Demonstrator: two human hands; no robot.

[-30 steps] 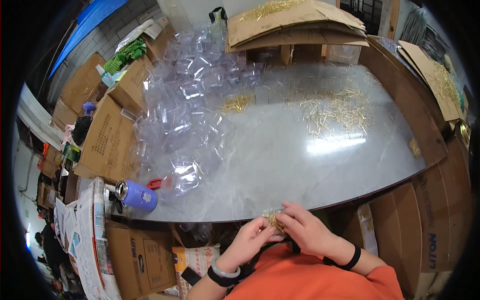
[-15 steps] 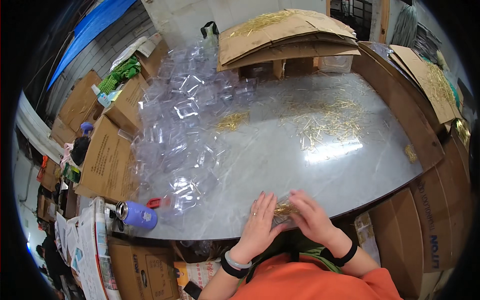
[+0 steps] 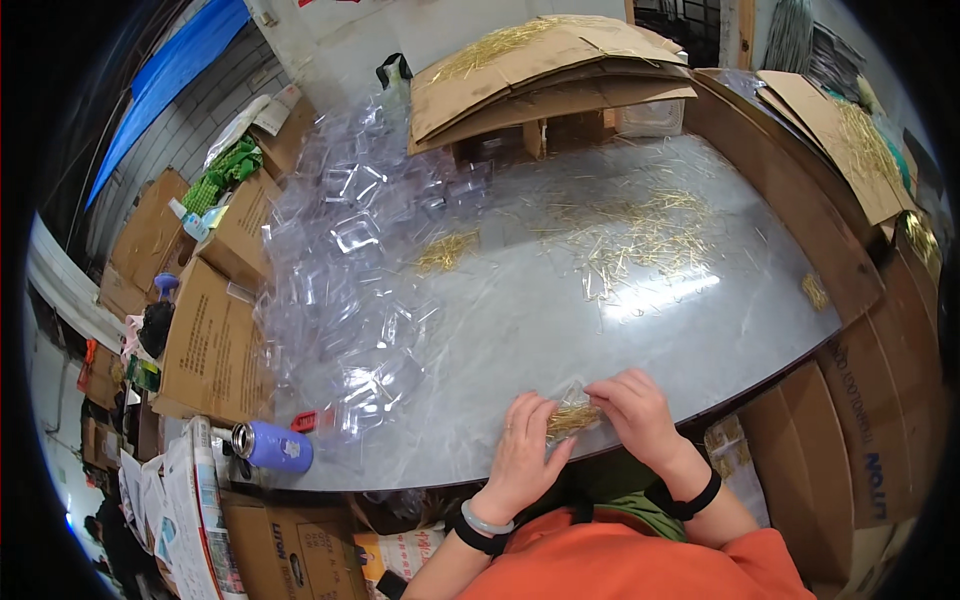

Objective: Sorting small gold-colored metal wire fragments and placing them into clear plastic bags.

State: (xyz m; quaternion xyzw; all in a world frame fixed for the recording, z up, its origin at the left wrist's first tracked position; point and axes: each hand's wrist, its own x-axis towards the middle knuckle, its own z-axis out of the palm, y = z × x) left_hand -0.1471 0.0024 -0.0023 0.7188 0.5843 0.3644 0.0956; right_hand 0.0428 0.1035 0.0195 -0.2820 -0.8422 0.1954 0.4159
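Near the front edge of the table, a small clear plastic box (image 3: 578,397) sits between my hands. Thin gold-coloured, wire-like pieces (image 3: 570,421) lie bunched inside it. My left hand (image 3: 523,440) curls round the box's left side, with its thumb along the near edge. On the other side, the bent fingers and thumb of my right hand (image 3: 641,417) pinch at the box's right edge. Part of the box is hidden behind my fingers, so I cannot tell whether a lid is closed over it.
A heap of clear plastic boxes (image 3: 350,270) covers the table's left side. Loose gold pieces (image 3: 650,235) are scattered at the far right, with a small pile (image 3: 447,250) further left. A purple bottle (image 3: 275,447) lies at the front left. Cardboard sheets (image 3: 540,85) form a cover at the back.
The right hand's fingers have gone from lying against the box to a pinch at its edge. More clear plastic shows above the gold pieces. The whole view has shifted slightly.
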